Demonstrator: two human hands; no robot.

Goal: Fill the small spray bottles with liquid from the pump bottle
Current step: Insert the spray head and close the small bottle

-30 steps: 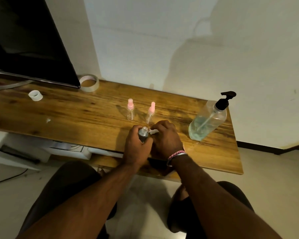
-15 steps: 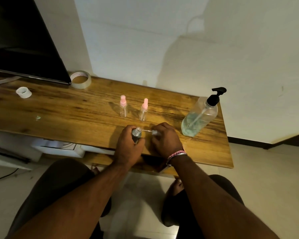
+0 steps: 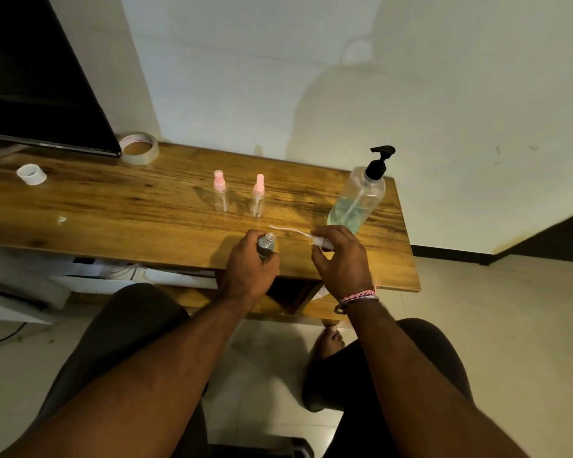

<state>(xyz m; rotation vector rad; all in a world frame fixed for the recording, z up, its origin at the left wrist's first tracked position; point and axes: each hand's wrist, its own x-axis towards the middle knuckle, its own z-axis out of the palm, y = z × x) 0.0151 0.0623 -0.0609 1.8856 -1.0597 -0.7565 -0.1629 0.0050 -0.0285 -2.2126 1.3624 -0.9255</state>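
Note:
My left hand [image 3: 250,264] grips a small clear spray bottle [image 3: 266,245] near the table's front edge, its neck uncapped. My right hand [image 3: 341,256] pinches that bottle's spray head [image 3: 321,241], whose thin white dip tube [image 3: 286,230] sticks out to the left, clear of the neck. Two more small bottles with pink spray tops, the left pink-top bottle [image 3: 220,195] and the right pink-top bottle [image 3: 257,200], stand upright behind my hands. The large clear pump bottle [image 3: 358,200], black pump on top and bluish liquid in its lower part, stands to the right.
The wooden table [image 3: 113,209] ends just right of the pump bottle. A roll of tape [image 3: 139,148] and a small white ring [image 3: 31,174] lie at the back left, beside a dark screen [image 3: 30,77]. The wall runs along the table's back.
My right hand has pulled the spray head and its tube out of the bottle and moved right. My left hand keeps holding the bottle. The camera view has shifted.

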